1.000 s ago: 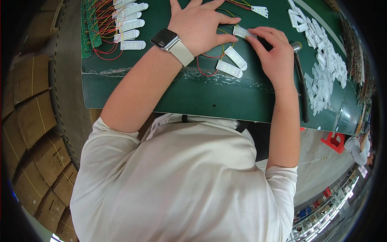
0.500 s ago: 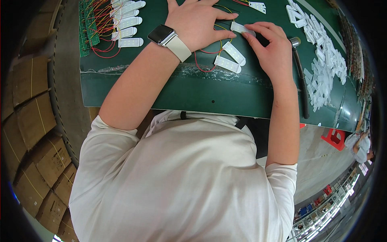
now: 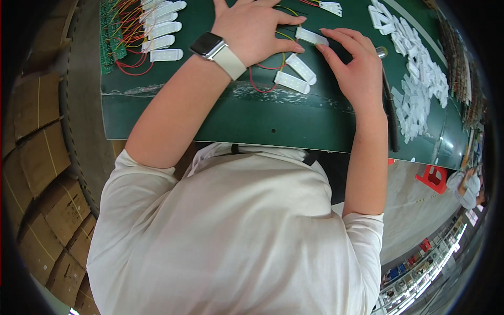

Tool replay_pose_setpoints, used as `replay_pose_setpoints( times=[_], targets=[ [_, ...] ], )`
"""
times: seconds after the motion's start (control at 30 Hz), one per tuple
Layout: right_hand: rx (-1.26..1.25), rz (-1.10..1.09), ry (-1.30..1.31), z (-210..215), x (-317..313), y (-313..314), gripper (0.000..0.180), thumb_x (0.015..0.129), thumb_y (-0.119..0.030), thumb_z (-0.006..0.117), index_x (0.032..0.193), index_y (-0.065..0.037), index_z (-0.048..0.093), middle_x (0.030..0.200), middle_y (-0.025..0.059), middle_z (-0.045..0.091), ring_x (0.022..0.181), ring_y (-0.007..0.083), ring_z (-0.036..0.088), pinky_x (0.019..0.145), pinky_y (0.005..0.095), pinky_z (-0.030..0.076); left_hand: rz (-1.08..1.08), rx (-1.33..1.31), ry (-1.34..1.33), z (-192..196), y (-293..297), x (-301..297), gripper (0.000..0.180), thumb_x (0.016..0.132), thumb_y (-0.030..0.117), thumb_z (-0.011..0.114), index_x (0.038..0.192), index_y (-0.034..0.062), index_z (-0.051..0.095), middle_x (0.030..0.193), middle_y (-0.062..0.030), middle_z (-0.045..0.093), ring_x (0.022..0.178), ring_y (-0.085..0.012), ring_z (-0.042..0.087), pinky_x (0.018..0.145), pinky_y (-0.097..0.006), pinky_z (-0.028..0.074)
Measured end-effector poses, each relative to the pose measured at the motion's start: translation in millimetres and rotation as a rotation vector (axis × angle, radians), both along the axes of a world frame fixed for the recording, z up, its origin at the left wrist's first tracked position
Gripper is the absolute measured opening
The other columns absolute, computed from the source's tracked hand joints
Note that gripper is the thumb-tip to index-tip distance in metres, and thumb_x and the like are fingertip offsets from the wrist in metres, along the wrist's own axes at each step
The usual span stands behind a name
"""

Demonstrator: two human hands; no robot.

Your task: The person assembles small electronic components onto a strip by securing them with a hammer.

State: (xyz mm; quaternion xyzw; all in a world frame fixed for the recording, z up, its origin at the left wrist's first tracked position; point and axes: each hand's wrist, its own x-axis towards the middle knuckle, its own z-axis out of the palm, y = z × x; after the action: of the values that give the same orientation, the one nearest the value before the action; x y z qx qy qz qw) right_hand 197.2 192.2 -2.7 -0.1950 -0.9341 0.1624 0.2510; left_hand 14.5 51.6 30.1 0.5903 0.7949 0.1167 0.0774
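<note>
My left hand (image 3: pixel 257 27), with a watch on a white strap (image 3: pixel 216 50) at the wrist, lies flat and spread on the green table (image 3: pixel 210 113), pressing on red and yellow wires (image 3: pixel 262 76). My right hand (image 3: pixel 353 62) rests beside it, its fingertips touching a small white oblong light module (image 3: pixel 311 35). Two more white modules (image 3: pixel 294 76) lie just below the hands, joined by the wires.
A row of white modules (image 3: pixel 160 29) with green circuit boards (image 3: pixel 110 37) and wires sits at the far left. A heap of loose white covers (image 3: pixel 417 79) lies at the right, next to a dark rod-shaped tool (image 3: pixel 391 110). Cardboard boxes (image 3: pixel 37 157) stand left of the table.
Both hands have shifted slightly on the table; the right hand's fingertips stay on the white module while the left hand keeps pressing the wires.
</note>
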Motion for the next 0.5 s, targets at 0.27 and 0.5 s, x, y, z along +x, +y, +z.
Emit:
replay_pose_setpoints(
  times=[0.27, 0.5],
  targets=[
    [0.031, -0.539, -0.115, 20, 109, 0, 0.033, 0.088, -0.025, 0.081, 0.116, -0.009, 0.074, 0.105, 0.0083, 0.072, 0.098, 0.0284, 0.065, 0.089, 0.0396, 0.052, 0.056, -0.056, 0.041, 13, -7, 5, 0.059, 0.084, 0.061, 0.073, 0.135, 0.0332, 0.07, 0.159, -0.0106, 0.047, 0.154, -0.0365, 0.029, 0.117, -0.078, 0.012],
    [0.011, -0.618, -0.372, 17, 162, -3, 0.033, 0.093, -0.03, 0.078, 0.114, -0.005, 0.07, 0.097, 0.0092, 0.068, 0.093, 0.0296, 0.062, 0.084, 0.0416, 0.05, 0.03, -0.033, 0.039, 4, -4, 0, 0.059, 0.085, 0.062, 0.072, 0.136, 0.0321, 0.069, 0.16, -0.0106, 0.047, 0.154, -0.0364, 0.029, 0.119, -0.075, 0.014]
  ],
)
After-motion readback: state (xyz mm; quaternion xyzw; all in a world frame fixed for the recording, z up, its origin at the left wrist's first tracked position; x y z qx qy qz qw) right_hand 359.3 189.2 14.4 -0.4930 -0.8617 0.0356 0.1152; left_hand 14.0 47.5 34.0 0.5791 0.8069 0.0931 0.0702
